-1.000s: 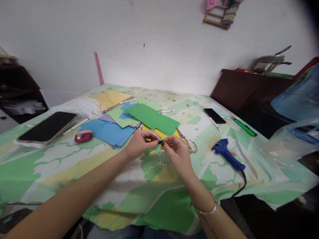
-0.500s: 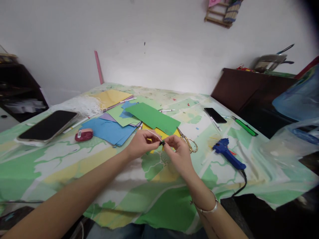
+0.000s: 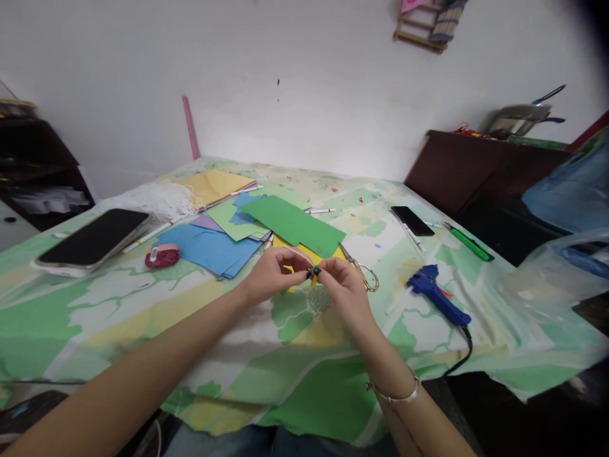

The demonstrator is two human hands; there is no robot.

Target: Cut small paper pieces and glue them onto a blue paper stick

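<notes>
From the head camera, the left hand [image 3: 271,274] and the right hand [image 3: 343,285] meet above the green-and-white patterned tablecloth [image 3: 143,317]. A small black bead-like piece [image 3: 313,272] sits between their fingertips, pinched from both sides, with a thin white thread [image 3: 297,255] arching over the left fingers. Just beyond lie gold-handled scissors [image 3: 364,275], a green paper sheet [image 3: 292,223] and a blue glue gun [image 3: 438,296].

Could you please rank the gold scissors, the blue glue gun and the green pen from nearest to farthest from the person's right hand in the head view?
Measured from the right hand:
1. Gold scissors, just to its right, almost beside the fingers.
2. Blue glue gun, farther right on the tablecloth.
3. Green pen, farthest, near the table's right edge.
</notes>
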